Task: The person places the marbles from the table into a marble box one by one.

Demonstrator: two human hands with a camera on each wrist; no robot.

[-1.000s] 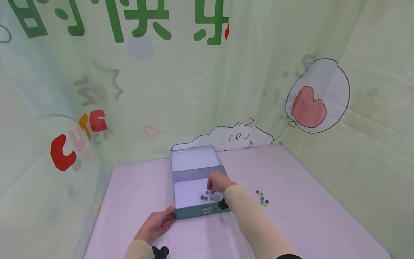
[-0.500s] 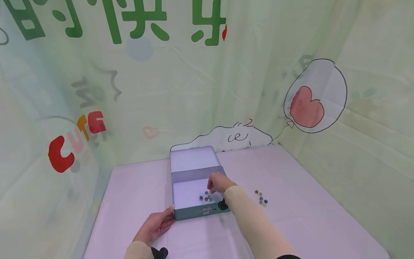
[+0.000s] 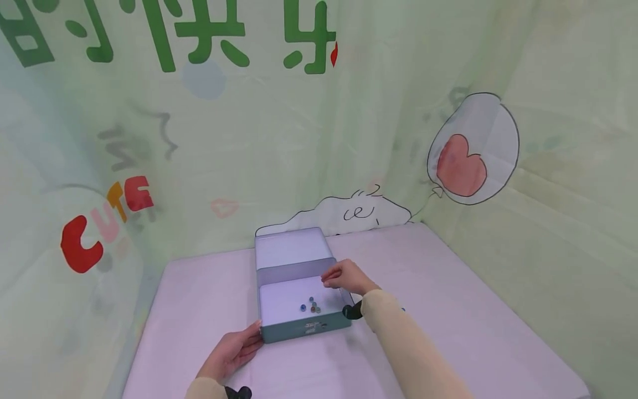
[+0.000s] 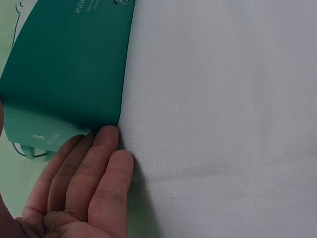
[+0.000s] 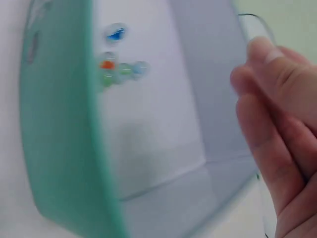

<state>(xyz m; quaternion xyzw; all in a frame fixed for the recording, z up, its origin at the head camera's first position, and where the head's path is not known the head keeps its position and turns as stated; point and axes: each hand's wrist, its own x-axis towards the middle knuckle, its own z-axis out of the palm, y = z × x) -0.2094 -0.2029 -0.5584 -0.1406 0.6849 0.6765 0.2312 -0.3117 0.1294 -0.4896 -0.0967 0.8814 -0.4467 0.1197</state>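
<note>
A green metal box (image 3: 279,332) stands on the table, its lid (image 3: 291,248) swung back and its inside pale. Several glass marbles lie on its floor near the front wall: a blue marble (image 5: 116,33) a little apart, and an orange marble (image 5: 107,65) clustered with greenish and light-blue ones. My left hand (image 3: 234,350) rests at the front left corner, its fingers (image 4: 96,173) extended against the green side. Over the right part of the box is my right hand (image 3: 350,277), thumb and fingers loosely bent, nothing visible between them in the right wrist view.
On the lilac-looking tabletop (image 3: 473,332), a blue marble (image 3: 403,310) peeks out past my right sleeve, which hides the spot around it. A printed curtain (image 3: 279,138) hangs behind the table and along both sides.
One more marble joined the cluster in the box between the first two frames. Since then my right hand has lifted slightly and shifted right relative to the box; my left hand stays at the corner.
</note>
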